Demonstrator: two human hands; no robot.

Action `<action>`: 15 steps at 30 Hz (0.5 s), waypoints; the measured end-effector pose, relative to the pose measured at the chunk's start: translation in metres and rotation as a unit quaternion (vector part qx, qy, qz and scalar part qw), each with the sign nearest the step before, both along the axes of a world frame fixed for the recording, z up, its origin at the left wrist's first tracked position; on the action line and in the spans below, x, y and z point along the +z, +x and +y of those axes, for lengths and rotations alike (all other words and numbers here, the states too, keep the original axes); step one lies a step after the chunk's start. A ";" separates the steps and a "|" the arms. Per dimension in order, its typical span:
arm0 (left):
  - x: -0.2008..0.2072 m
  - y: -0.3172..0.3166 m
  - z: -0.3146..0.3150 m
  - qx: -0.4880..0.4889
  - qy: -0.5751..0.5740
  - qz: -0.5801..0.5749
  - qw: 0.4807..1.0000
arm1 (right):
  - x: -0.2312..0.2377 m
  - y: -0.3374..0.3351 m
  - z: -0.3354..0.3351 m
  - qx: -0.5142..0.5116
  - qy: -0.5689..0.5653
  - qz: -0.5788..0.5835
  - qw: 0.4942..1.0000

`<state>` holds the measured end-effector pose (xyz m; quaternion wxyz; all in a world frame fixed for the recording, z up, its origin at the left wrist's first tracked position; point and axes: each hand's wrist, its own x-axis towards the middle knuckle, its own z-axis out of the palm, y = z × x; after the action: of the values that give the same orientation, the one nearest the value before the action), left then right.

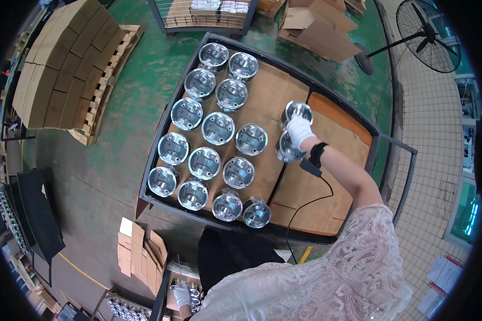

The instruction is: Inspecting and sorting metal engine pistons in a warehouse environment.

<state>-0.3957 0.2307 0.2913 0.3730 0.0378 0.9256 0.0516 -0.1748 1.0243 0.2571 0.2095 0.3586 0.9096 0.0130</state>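
Observation:
My right hand (300,131), in a white glove with a black wrist strap, is over the right half of a brown-lined cart (318,198). It is closed around two shiny metal pistons, one beyond the fingers (296,111) and one on the near side (288,151). Rows of similar pistons (218,128) stand crown up on the left half of the cart. Low in the view, my gloved left hand (181,294) reaches down to more pistons (195,297) in a box beside my leg. Its fingers are too small and partly hidden to read.
A black cable (305,203) runs from the right wrist strap across the cart toward me. Stacked cartons (64,75) on a wooden pallet stand far left. Flattened cardboard (142,254) lies near left. A standing fan (427,33) and open cartons (318,27) are far right.

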 end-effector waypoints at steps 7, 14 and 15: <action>0.030 -0.001 0.022 -0.022 -0.072 0.007 0.997 | -0.016 -0.069 0.089 -0.083 0.104 0.027 0.991; 0.085 0.002 0.109 0.012 -0.043 0.005 0.999 | -0.066 -0.100 0.115 -0.041 0.128 0.082 0.988; 0.088 0.006 0.103 0.018 -0.049 0.010 0.999 | -0.068 -0.112 0.111 -0.036 0.120 0.088 0.988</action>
<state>-0.3901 0.3339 0.3797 0.3637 0.0028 0.9314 0.0124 -0.2871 1.1352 0.1891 0.0841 0.4135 0.9028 0.0833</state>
